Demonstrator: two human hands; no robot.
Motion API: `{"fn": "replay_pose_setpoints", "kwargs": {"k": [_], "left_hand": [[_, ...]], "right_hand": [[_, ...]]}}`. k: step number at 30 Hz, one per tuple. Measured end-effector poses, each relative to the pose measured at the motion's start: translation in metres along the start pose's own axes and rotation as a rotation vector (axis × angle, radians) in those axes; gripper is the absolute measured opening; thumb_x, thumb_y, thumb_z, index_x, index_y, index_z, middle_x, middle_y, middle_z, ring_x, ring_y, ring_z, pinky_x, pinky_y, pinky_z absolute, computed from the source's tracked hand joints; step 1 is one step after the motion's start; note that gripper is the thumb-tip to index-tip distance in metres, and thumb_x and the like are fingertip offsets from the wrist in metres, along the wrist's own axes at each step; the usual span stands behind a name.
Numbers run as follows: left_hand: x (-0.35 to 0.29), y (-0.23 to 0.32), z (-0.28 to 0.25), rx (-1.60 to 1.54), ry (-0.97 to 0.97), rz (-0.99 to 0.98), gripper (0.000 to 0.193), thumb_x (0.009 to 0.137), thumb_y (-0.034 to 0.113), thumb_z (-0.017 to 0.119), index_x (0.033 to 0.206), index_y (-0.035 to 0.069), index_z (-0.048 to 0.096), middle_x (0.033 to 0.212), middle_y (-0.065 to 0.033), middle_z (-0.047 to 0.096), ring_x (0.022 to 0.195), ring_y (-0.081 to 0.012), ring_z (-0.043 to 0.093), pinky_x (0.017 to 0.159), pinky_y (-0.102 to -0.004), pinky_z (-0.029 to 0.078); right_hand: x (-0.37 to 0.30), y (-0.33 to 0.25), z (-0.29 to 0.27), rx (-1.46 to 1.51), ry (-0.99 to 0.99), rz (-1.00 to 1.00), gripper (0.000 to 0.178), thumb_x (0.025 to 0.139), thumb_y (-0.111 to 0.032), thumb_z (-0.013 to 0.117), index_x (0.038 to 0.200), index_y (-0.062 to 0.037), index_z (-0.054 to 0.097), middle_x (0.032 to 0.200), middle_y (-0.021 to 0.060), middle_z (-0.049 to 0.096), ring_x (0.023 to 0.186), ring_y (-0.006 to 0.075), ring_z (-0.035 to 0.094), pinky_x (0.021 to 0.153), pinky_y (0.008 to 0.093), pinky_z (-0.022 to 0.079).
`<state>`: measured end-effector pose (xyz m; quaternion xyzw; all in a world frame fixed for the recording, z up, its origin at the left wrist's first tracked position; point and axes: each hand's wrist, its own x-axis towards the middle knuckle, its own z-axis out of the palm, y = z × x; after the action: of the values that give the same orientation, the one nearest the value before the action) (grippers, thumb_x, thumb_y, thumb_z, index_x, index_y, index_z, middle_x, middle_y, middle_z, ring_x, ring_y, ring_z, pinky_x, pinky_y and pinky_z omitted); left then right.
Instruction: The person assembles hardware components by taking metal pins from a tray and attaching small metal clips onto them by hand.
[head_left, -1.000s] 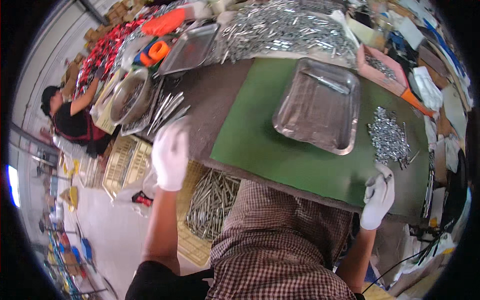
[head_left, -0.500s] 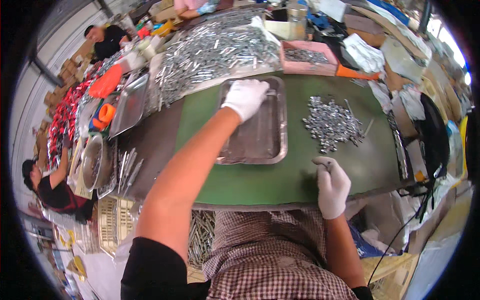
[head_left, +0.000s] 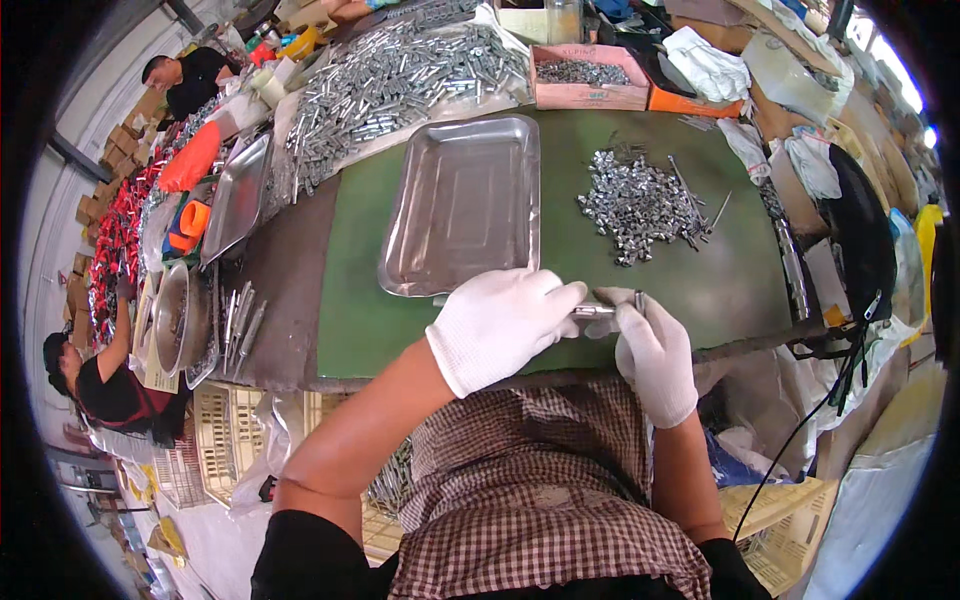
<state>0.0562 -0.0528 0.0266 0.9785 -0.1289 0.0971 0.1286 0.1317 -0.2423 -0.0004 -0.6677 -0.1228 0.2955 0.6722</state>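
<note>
Close to the table's near edge, my gloved left hand (head_left: 505, 325) is closed around a slim silver metal tube (head_left: 594, 312) that points to the right. The tube's right end meets the fingertips of my gloved right hand (head_left: 657, 362). A small dark metal piece (head_left: 640, 298) stands up between that hand's thumb and finger; its exact shape is too small to tell. Just beyond my left hand lies a shallow steel tray (head_left: 392, 245). A heap of small shiny metal fittings (head_left: 645, 205) sits to the right of the tray, with a few thin rods beside it.
Metal tubes (head_left: 400, 85) cover the far left of the table. A pink box (head_left: 590, 95) of small parts stands at the back. On the left are another steel tray (head_left: 238, 195), a metal bowl (head_left: 182, 318) and loose rods (head_left: 240, 325). Two people work at the far left.
My left hand has come back from the tray's far end to the near edge, now with a metal tube. My right hand has met it there. The view has shifted slightly.
</note>
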Motion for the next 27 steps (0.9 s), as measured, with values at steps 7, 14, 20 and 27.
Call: {"fn": "replay_pose_setpoints", "kwargs": {"k": [7, 14, 20, 27], "left_hand": [[-0.014, 0.012, 0.014, -0.073, 0.144, -0.071, 0.032, 0.081, 0.017, 0.068, 0.112, 0.016, 0.065, 0.075, -0.0044, 0.055, 0.067, -0.0224, 0.061, 0.060, -0.0349, 0.050], [-0.013, 0.017, 0.026, -0.125, 0.252, -0.106, 0.032, 0.078, 0.012, 0.068, 0.109, 0.019, 0.067, 0.071, -0.0032, 0.053, 0.062, -0.0212, 0.059, 0.055, -0.0348, 0.049], [-0.010, 0.021, 0.027, -0.127, 0.244, -0.166, 0.025, 0.079, 0.014, 0.068, 0.103, 0.020, 0.066, 0.071, -0.0025, 0.054, 0.062, -0.0209, 0.060, 0.054, -0.0346, 0.049], [-0.011, 0.034, 0.032, -0.017, 0.133, -0.226, 0.019, 0.083, 0.017, 0.064, 0.101, 0.021, 0.064, 0.072, -0.0034, 0.051, 0.060, -0.0213, 0.059, 0.052, -0.0360, 0.048]], "right_hand": [[-0.005, 0.009, -0.012, -0.364, 0.008, -0.097, 0.019, 0.092, -0.014, 0.059, 0.101, 0.0023, 0.063, 0.075, 0.0037, 0.063, 0.064, 0.0078, 0.051, 0.063, 0.0249, 0.045], [-0.005, 0.009, -0.013, -0.390, 0.052, -0.282, 0.014, 0.086, -0.005, 0.063, 0.098, 0.0006, 0.063, 0.077, 0.0015, 0.057, 0.070, 0.0073, 0.049, 0.067, 0.0236, 0.043], [-0.003, 0.012, -0.019, -0.368, 0.065, -0.253, 0.015, 0.085, -0.004, 0.063, 0.099, 0.0002, 0.064, 0.078, 0.0014, 0.057, 0.071, 0.0076, 0.049, 0.068, 0.0235, 0.044], [0.030, -0.004, -0.051, -0.604, 0.121, -0.346, 0.012, 0.086, -0.008, 0.062, 0.095, -0.0006, 0.067, 0.085, 0.0073, 0.068, 0.079, 0.0094, 0.062, 0.074, 0.0262, 0.049]]}}
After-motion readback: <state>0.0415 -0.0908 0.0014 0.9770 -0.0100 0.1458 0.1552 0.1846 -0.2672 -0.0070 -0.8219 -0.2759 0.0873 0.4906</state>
